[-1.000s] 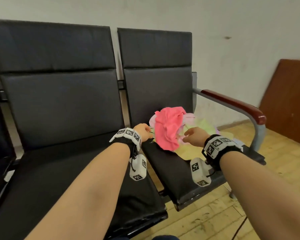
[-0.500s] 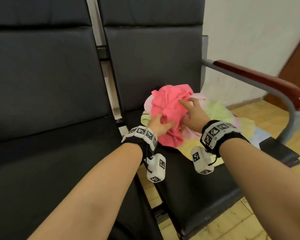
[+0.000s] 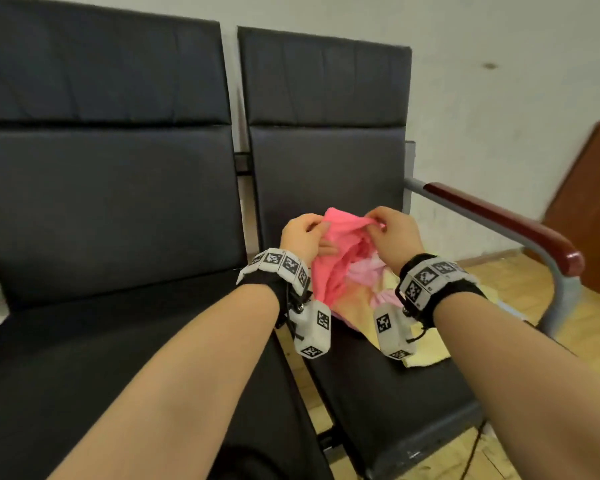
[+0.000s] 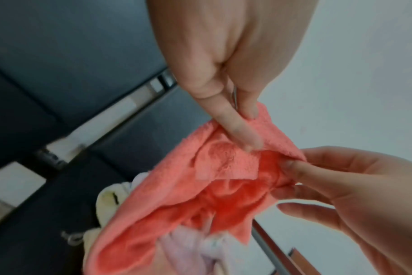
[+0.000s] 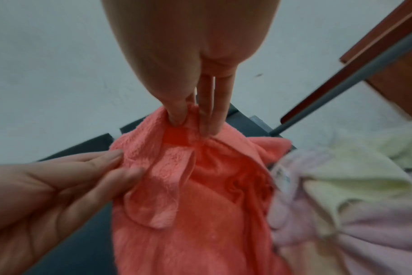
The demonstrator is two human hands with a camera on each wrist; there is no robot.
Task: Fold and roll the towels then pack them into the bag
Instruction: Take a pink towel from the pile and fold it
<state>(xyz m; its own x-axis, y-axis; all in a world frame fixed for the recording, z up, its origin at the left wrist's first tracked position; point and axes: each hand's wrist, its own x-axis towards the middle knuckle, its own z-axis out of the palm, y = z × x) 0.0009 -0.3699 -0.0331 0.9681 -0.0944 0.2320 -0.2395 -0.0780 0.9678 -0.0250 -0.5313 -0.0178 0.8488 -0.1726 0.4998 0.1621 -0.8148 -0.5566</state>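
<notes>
Black padded seats [image 3: 118,209] against a pale wall [image 3: 499,98]; I stand facing the right-hand seat [image 3: 378,393]. My left hand [image 3: 303,237] pinches the top edge of the pink towel [image 3: 333,268] between thumb and fingers [image 4: 238,128], and my right hand [image 3: 394,233] pinches the same edge just beside it, thumb and two fingers [image 5: 211,115] closed on the cloth. Towel held raised above the seat, bunched, its lower part hanging down onto the pile. Pile beneath: a pale lilac towel [image 5: 355,234] and a pale yellow towel [image 5: 355,173], crumpled together on the seat cushion. Further right, a metal armrest with a dark red top [image 3: 499,223]; beyond it, a brown wooden board [image 3: 589,188] leaning on the wall. Light wooden floor [image 3: 596,334].
</notes>
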